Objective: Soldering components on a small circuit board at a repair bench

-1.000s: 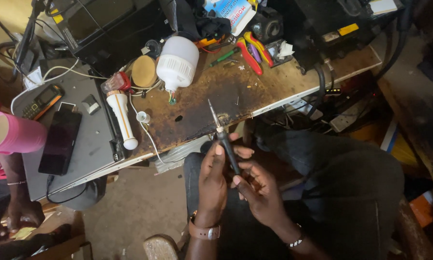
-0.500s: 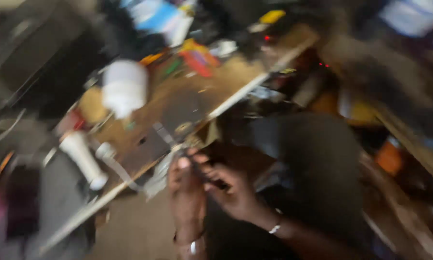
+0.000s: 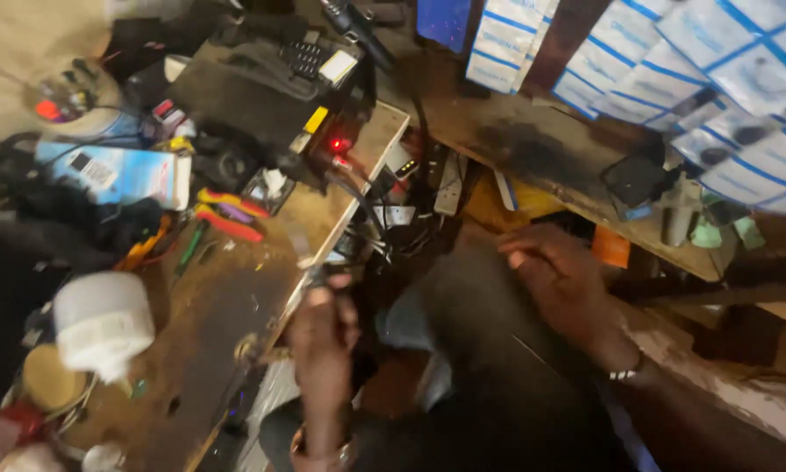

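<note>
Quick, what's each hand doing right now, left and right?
Left hand: closed around a thin dark tool at the workbench edge.
Right hand: blurred, fingers curled, holding nothing that can be made out.

This was a cramped repair workshop: a scarred wooden workbench (image 3: 235, 306) at nine o'clock carried pliers (image 3: 227, 214), a black bench instrument (image 3: 262, 87) and tangled cables (image 3: 393, 210); boxed stock (image 3: 672, 70) hung at two o'clock.

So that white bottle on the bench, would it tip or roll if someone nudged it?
The white bottle looks like thin plastic, so probably light and easy to shove. It seems to lie tilted on the wooden bench, nozzle down, so its round body may roll. Nearby clutter would likely stop it soon.
</note>
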